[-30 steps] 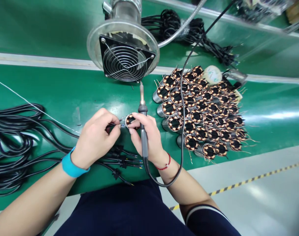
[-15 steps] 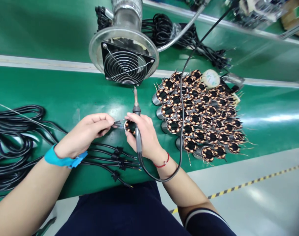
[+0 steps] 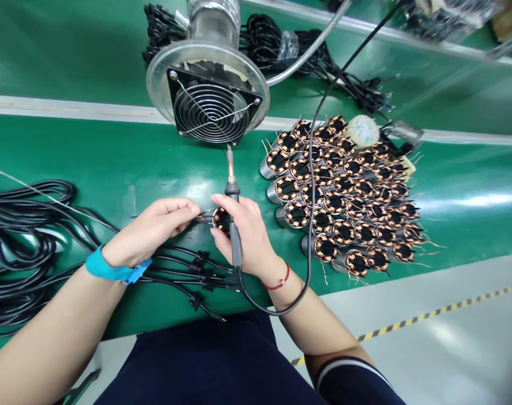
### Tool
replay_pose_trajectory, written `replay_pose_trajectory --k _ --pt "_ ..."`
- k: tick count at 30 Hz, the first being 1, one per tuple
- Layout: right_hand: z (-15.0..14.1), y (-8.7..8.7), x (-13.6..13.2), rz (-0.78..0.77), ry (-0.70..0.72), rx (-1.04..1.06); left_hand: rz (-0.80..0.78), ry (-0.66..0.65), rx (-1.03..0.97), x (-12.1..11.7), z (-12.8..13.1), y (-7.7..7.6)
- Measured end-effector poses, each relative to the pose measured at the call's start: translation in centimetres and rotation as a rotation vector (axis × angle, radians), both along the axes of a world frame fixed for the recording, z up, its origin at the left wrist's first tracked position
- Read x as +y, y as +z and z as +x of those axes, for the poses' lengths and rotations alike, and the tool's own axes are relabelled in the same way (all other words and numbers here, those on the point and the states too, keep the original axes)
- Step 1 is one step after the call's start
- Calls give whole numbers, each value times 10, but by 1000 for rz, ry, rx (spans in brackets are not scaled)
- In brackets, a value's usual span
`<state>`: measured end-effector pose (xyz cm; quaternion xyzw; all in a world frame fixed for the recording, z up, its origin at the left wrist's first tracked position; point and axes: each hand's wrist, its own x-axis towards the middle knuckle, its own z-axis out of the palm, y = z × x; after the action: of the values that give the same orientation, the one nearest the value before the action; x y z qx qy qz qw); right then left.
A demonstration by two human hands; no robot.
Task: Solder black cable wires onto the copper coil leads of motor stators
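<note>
My left hand [image 3: 161,225], with a blue wrist strap, pinches thin wire ends [image 3: 205,217] that reach the edge of a small motor stator [image 3: 221,220]. That stator shows copper windings inside a metal ring. My right hand [image 3: 252,236] is closed round it, thumb and fingers partly covering it. A soldering iron [image 3: 235,242] also rests in the right hand, its grip between thumb and forefinger. Its tip points away from me, just below the fan, apart from the wires. Its cord loops over my right wrist.
Many wound stators [image 3: 342,202] stand grouped on the right of the green bench [image 3: 125,152]. A fume-extractor fan [image 3: 211,115] hangs ahead. Black cables [image 3: 23,253] lie coiled at left; several cable ends [image 3: 200,281] lie near me. More cable bundles [image 3: 281,48] sit behind the fan.
My left hand has shifted slightly right, closer to the stator, with the wires. The soldering iron and right hand have barely moved. The view has tilted a little.
</note>
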<state>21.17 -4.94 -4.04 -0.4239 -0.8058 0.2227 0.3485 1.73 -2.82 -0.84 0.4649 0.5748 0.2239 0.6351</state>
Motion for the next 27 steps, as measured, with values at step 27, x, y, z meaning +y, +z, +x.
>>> replay_pose_trajectory --k 27 --pt "-8 -5 -5 120 -7 -28 -17 163 -55 -3 8 1"
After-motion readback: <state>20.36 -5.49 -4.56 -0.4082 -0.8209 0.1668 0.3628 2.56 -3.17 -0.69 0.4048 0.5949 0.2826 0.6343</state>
